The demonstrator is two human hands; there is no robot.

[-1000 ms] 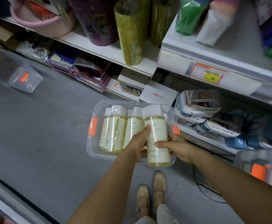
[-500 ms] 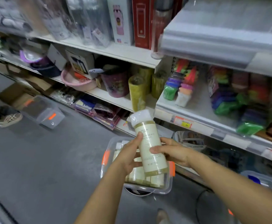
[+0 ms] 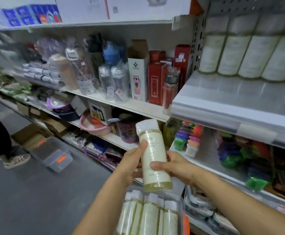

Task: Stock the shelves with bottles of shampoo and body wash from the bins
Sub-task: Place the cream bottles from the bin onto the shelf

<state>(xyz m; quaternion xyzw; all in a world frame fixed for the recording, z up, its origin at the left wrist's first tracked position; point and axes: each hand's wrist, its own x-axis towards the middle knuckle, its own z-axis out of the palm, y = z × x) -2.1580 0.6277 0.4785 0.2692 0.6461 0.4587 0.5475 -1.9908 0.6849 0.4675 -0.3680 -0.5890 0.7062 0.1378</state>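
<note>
Bottle [image 3: 152, 155] higher — fingers [image 3: 157, 165] around it

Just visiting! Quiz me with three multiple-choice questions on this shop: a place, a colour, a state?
1. Where is the cream plastic bottle with the film-wrapped white cap?
A. Above the clear plastic bin of matching bottles
B. In a trolley
C. On a counter

2. What colour is the latch on the other clear bin on the grey floor?
A. Green
B. Orange
C. Blue

3. Who holds the bottle?
A. Nobody
B. One hand only
C. Both hands

Answers: 1 A, the bin shows directly below it; 2 B, the latch glows orange; 3 C, the left hand and right hand each grip a side.
</note>
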